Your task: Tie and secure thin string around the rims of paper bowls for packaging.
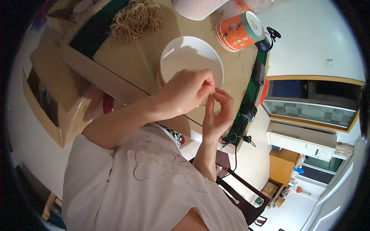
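Left hand, bare, centre of frame: thumb and fingertips pressed together; right hand, bare, just right of centre: grip likewise drawn together at the tips, close against the left (any piece pinched there is too small to tell). White tub, round, open end up, upper centre of frame, behind the left hand, whose fingers overlap its lower rim. Bench, tan top, across upper half. Roots, tangled, stringy, brown, one heap, upper left of centre. Orange tub, patterned, green band, lying tilted, upper right of centre. Stacked white tubs, nested, top edge of frame. Cardboard box, open, left of frame. Black cable, coiled, right of centre
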A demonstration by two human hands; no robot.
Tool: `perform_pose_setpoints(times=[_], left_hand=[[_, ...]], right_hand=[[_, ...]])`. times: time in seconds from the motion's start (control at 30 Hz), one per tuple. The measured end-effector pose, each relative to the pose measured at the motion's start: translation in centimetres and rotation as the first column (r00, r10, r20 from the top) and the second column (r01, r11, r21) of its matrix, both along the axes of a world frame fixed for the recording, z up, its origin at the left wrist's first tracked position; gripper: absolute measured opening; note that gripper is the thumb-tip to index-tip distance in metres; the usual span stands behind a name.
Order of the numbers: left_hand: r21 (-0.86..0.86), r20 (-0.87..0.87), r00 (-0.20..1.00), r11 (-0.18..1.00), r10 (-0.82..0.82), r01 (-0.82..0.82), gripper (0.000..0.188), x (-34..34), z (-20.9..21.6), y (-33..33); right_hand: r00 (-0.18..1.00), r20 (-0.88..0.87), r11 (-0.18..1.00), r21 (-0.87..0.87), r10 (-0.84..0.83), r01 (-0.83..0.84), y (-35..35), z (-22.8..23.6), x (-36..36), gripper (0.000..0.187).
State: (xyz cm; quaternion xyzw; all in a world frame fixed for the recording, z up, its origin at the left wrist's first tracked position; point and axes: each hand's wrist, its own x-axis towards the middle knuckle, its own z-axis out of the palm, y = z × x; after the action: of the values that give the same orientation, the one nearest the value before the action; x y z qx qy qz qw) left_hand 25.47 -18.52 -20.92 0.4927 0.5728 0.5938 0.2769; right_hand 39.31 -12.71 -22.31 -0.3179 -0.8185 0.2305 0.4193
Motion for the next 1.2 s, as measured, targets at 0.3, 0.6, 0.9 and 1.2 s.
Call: perform_pose_setpoints(times=[0.3, 0.6, 0.9, 1.2], left_hand=[[-0.038, -0.018, 1.000, 0.999, 0.002, -0.002, 0.011, -0.3, 0.0, 0.0], [-0.059, -0.053, 0.999, 0.998, -0.015, 0.012, 0.011, -0.1, 0.0, -0.2], [-0.027, -0.023, 0.999, 0.999, 0.030, -0.030, 0.012, -0.1, -0.1, 0.1], [-0.010, -0.124, 0.992, 0.999, -0.039, 0.038, 0.011, -0.3, -0.2, 0.1]], right_hand=[[0.997, -0.080, 0.996, -0.094, -0.015, 0.008, -0.5, -0.2, -0.4, 0.021], [0.999, -0.021, 0.999, -0.009, 0.042, -0.042, -0.4, -0.6, -0.2, 0.011], [0.986, -0.165, 0.990, -0.132, 0.036, -0.058, -0.6, -0.9, -0.2, 0.006], [0.989, -0.149, 0.994, -0.107, 0.003, -0.019, -0.7, -0.9, -0.2, 0.016]])
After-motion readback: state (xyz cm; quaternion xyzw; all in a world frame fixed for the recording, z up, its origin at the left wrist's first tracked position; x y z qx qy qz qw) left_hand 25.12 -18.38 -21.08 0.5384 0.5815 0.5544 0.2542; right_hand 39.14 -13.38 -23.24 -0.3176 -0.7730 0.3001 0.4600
